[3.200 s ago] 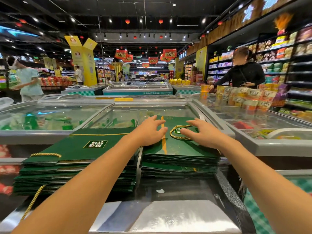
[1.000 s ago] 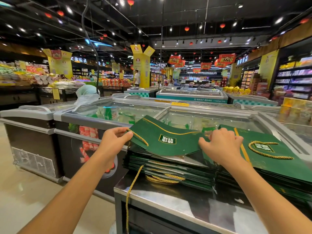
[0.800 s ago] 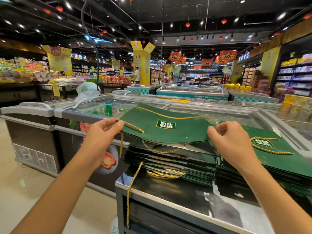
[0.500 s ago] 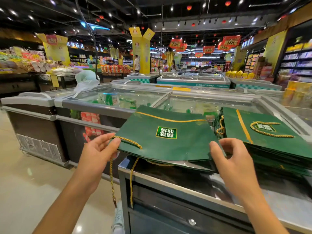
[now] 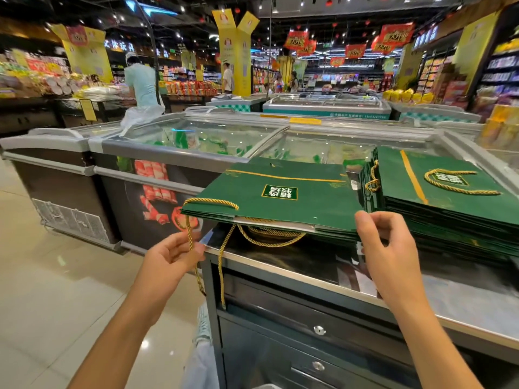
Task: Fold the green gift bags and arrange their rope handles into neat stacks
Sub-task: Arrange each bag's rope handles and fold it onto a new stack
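Two stacks of flattened green gift bags on a stainless-steel counter (image 5: 295, 266) in a supermarket aisle, seen from the head camera. The left stack (image 5: 331, 234) sits at the counter's left end, its left portion overhanging that edge; the top bag (image 5: 280, 197) lies flat, label upward. The right stack (image 5: 449, 217) lies just beside it toward the counter's right end, with a gold handle loop (image 5: 460, 185) resting on its uppermost bag. The left hand (image 5: 171, 258), held off the counter's left edge below the overhang, pinches the top bag's gold rope handle (image 5: 189, 234) between thumb and fingertips; the cord runs down from the bag's near left corner and on past the hand. A further rope loop (image 5: 269, 242) sags from the near edge of the left stack, and one strand hangs down the counter's front. The right hand (image 5: 389, 248) is at the left stack's near right corner, thumb against the top bag's edge and fingers curled; whether it pinches the bag cannot be told. Glass-topped freezers (image 5: 196, 141) stand beyond the counter's far edge.
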### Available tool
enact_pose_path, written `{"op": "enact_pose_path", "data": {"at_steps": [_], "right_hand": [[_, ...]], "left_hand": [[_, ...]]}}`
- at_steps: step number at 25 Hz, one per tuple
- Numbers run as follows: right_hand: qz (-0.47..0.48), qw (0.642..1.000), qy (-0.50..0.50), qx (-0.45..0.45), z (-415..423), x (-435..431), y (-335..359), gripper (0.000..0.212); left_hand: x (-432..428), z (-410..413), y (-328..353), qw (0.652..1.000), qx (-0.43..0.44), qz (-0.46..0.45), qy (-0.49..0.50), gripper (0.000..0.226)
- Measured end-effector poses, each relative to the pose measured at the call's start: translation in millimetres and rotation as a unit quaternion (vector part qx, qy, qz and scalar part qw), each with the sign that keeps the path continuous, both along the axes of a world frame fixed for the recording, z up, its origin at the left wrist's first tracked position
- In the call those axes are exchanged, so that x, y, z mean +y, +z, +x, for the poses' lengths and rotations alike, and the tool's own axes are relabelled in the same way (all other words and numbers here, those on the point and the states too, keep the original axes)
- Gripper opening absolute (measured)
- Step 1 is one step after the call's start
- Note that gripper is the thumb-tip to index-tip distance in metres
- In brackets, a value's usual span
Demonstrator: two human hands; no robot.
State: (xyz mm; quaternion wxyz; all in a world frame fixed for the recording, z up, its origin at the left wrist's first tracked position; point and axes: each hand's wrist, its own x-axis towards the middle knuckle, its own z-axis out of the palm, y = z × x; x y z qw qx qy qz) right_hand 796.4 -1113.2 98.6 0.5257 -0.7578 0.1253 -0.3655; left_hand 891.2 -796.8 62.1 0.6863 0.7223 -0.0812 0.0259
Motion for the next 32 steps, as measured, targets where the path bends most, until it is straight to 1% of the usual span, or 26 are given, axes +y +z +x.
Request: {"op": "enact_pose_path", "data": {"at_steps": [2, 4, 8, 11, 14, 15, 17, 19, 20, 22, 23, 24, 26, 28, 32], "right_hand": [[0.008, 1.000, 0.003, -0.006, -0.2, 0.4, 0.0, 0.035], [0.007, 1.000, 0.005, -0.012, -0.4, 0.3, 0.0, 0.034], [-0.017, 0.999, 0.016, -0.027, 0.0, -0.3, -2.0, 0.019], [-0.063, 0.997, 0.026, -0.032, 1.3, -0.2, -3.8, 0.017], [-0.123, 0.991, 0.031, -0.051, 0.6, -0.6, -7.1, 0.032], [-0.146, 0.987, 0.033, -0.056, 1.0, -1.3, -8.9, 0.037], [-0.170, 0.983, 0.041, -0.059, 1.9, -1.3, -11.1, 0.040], [-0.178, 0.981, 0.044, -0.066, 2.2, -0.5, -11.3, 0.040], [-0.181, 0.980, 0.044, -0.070, 2.4, -0.1, -11.6, 0.040], [-0.187, 0.978, 0.045, -0.083, 1.9, -0.3, -12.3, 0.039], [-0.190, 0.976, 0.051, -0.089, 1.4, -0.8, -12.7, 0.038], [-0.197, 0.974, 0.063, -0.094, 0.7, -1.6, -13.2, 0.037], [-0.221, 0.964, 0.097, -0.111, 0.1, -3.2, -14.0, 0.031], [-0.232, 0.956, 0.127, -0.128, -0.4, -3.3, -14.9, 0.023], [-0.217, 0.957, 0.144, -0.126, -2.8, -1.6, -14.6, 0.024]], "left_hand": [[1.3, -4.9, -8.8, 1.000, 0.004, 0.000, 0.010, 0.022], [4.3, -9.0, -16.0, 1.000, 0.007, 0.010, 0.015, 0.018], [11.5, -18.2, -23.5, 0.999, 0.026, 0.037, 0.005, 0.018], [19.7, -23.8, -21.4, 0.998, 0.038, 0.036, -0.027, 0.029], [25.2, -26.3, -19.0, 0.995, 0.071, -0.009, -0.074, 0.043], [25.0, -26.4, -18.0, 0.993, 0.083, -0.013, -0.082, 0.043], [24.0, -27.8, -17.8, 0.991, 0.096, -0.008, -0.091, 0.042], [23.6, -29.4, -20.1, 0.991, 0.094, -0.006, -0.096, 0.060], [23.2, -30.7, -20.2, 0.991, 0.096, -0.004, -0.092, 0.057], [20.5, -32.8, -19.3, 0.992, 0.092, 0.005, -0.088, 0.024], [18.5, -34.1, -18.2, 0.992, 0.088, 0.005, -0.091, 0.014], [16.1, -36.3, -17.1, 0.992, 0.084, 0.000, -0.094, 0.014], [12.4, -40.7, -13.3, 0.992, 0.075, -0.027, -0.098, 0.016], [10.0, -45.4, -3.5, 0.992, 0.056, -0.067, -0.090, 0.022], [12.6, -46.3, 28.1, 0.982, 0.004, -0.175, -0.064, 0.024]]}}
